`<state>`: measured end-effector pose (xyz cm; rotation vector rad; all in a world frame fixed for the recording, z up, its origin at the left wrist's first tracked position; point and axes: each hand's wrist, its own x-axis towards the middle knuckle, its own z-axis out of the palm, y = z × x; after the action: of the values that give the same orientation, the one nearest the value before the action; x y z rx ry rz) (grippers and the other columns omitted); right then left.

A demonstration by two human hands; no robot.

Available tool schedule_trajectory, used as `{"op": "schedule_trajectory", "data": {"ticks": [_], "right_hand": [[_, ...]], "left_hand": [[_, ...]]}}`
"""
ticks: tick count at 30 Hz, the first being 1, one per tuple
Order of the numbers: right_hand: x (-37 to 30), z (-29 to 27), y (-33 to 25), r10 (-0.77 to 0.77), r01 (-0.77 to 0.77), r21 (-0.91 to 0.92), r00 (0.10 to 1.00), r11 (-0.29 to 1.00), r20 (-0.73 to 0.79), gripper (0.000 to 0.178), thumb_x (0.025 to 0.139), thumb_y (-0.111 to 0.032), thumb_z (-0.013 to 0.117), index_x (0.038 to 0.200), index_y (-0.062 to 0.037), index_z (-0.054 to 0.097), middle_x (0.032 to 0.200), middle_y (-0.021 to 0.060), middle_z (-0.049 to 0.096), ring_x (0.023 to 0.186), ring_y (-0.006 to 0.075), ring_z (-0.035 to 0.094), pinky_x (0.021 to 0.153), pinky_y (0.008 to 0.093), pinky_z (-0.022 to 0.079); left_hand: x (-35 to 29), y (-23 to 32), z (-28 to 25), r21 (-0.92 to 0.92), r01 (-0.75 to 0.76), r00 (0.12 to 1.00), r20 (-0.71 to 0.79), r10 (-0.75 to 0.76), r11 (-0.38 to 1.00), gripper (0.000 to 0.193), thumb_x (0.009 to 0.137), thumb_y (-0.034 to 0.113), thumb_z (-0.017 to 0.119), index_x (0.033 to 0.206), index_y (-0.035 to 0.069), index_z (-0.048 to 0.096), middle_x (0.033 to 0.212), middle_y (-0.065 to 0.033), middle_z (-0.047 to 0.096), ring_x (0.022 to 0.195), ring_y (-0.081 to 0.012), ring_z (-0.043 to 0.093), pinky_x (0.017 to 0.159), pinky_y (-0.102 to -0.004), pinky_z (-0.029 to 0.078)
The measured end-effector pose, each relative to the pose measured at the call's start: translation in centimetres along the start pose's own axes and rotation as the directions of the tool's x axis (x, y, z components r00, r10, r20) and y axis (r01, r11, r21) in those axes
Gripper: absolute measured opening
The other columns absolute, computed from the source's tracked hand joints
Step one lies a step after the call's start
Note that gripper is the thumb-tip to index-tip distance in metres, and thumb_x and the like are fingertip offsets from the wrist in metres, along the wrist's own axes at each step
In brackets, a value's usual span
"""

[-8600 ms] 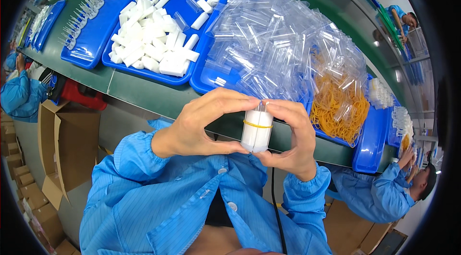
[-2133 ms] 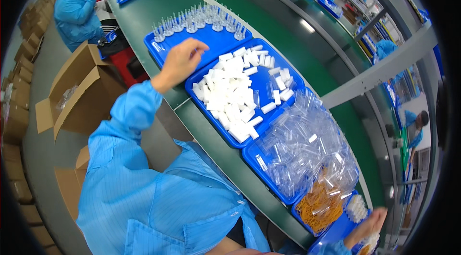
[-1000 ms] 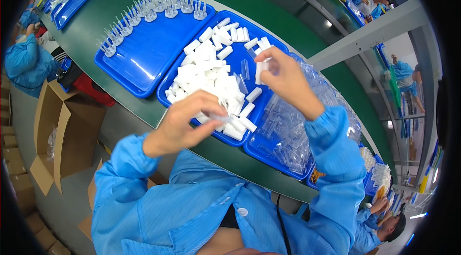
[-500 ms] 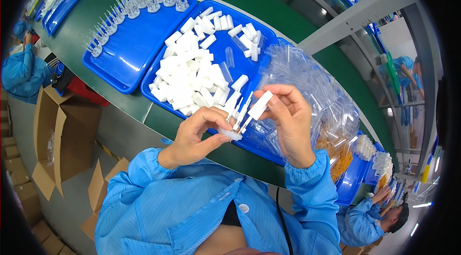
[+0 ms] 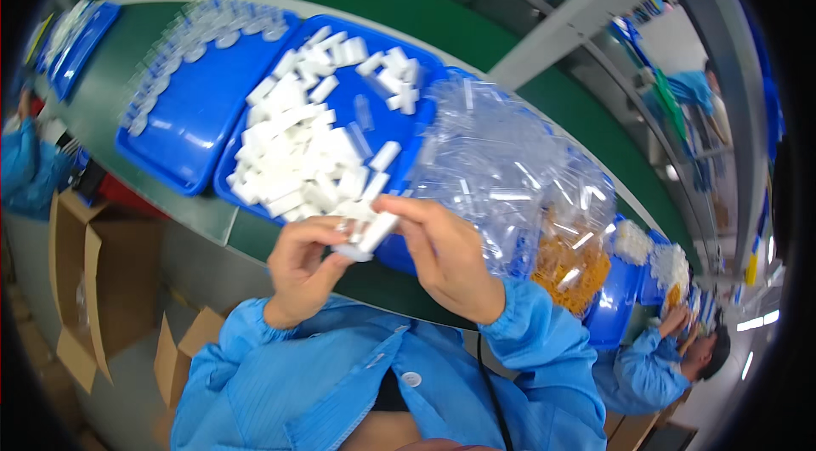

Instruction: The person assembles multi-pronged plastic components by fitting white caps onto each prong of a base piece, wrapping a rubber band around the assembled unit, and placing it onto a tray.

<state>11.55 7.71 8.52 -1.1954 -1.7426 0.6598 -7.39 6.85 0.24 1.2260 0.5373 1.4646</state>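
My left hand (image 5: 299, 268) is closed round a small translucent base (image 5: 353, 253) and keeps it just over the near edge of the middle tray. From the base rise thin prongs, partly hidden by my fingers and blurred. My right hand (image 5: 450, 260) pinches a white rectangular block (image 5: 379, 231), tilted, its lower end down at the base. Whether a prong runs inside the block I cannot tell. Behind both hands a blue tray (image 5: 344, 102) carries a heap of similar white blocks (image 5: 293, 149) and a few clear plastic pieces (image 5: 364, 113).
Left of it, another blue tray (image 5: 183, 132) holds a curved row of clear pronged bases (image 5: 194, 51). Clear plastic bags (image 5: 484, 170) and orange bands (image 5: 565, 272) lie to the right. Open cardboard boxes (image 5: 115, 281) stand at lower left. A co-worker (image 5: 646, 374) sits at right.
My right hand has brought the white block down onto the base in my left hand; earlier it was higher, among the prongs. The trays appear shifted left and the whole view has turned slightly.
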Motion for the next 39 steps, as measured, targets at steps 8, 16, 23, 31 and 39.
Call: {"op": "schedule_trajectory", "data": {"ticks": [8,16,23,31,39], "right_hand": [[8.4,0.1,5.5,-0.223,0.557,-0.583,0.808,0.591,0.546,0.012,0.079,-0.008,0.066,0.091,-0.008,0.07,0.085,0.0056,0.069,0.079,0.0242,0.067,0.076,0.0369,0.049],[10.7,3.2,8.2,-0.082,0.734,-0.562,0.633,0.383,0.77,0.002,0.075,-0.012,0.069,0.076,-0.0106,0.07,0.076,0.0046,0.069,0.077,0.0225,0.068,0.074,0.0348,0.049],[10.9,3.5,10.3,-0.187,0.685,-0.603,0.71,0.408,0.679,0.012,0.081,-0.015,0.066,0.089,-0.0067,0.066,0.078,0.0099,0.069,0.077,0.0257,0.07,0.065,0.0382,0.054],[11.3,-0.7,5.5,-0.042,0.096,-0.165,0.951,0.982,0.305,0.022,0.09,-0.01,0.06,0.11,-0.0043,0.067,0.088,0.0168,0.07,0.078,0.0254,0.07,0.071,0.0367,0.056],[6.0,-3.6,1.3,0.286,-0.304,0.283,0.953,0.91,0.102,0.023,0.096,-0.013,0.063,0.114,0.0005,0.068,0.1,0.0072,0.071,0.083,0.0108,0.064,0.077,0.0258,0.05]], "left_hand": [[0.4,0.1,-1.1,0.228,0.036,0.976,-0.216,0.014,0.973,0.024,0.094,-0.001,0.062,0.114,0.003,0.05,0.114,-0.0188,0.064,0.088,-0.0188,0.065,0.074,-0.0301,0.056],[0.1,0.4,-1.9,0.207,0.066,0.972,-0.236,-0.016,0.976,0.026,0.092,-0.003,0.064,0.114,0.001,0.051,0.118,-0.0193,0.062,0.09,-0.0197,0.066,0.076,-0.0315,0.058],[0.2,0.3,-1.5,0.226,0.082,0.971,-0.236,-0.027,0.971,0.027,0.091,-0.005,0.065,0.114,0.0,0.051,0.116,-0.0184,0.062,0.09,-0.0195,0.066,0.076,-0.0317,0.057],[0.4,1.2,-1.6,0.48,-0.079,0.99,-0.066,0.126,0.874,0.029,0.082,-0.012,0.07,0.108,-0.001,0.063,0.114,-0.0187,0.065,0.102,-0.0265,0.066,0.092,-0.0372,0.053],[2.9,2.4,1.4,0.439,-0.258,0.956,0.246,0.161,0.861,0.032,0.077,-0.01,0.073,0.105,0.003,0.069,0.108,-0.0144,0.072,0.092,-0.0275,0.071,0.076,-0.0334,0.056]]}}
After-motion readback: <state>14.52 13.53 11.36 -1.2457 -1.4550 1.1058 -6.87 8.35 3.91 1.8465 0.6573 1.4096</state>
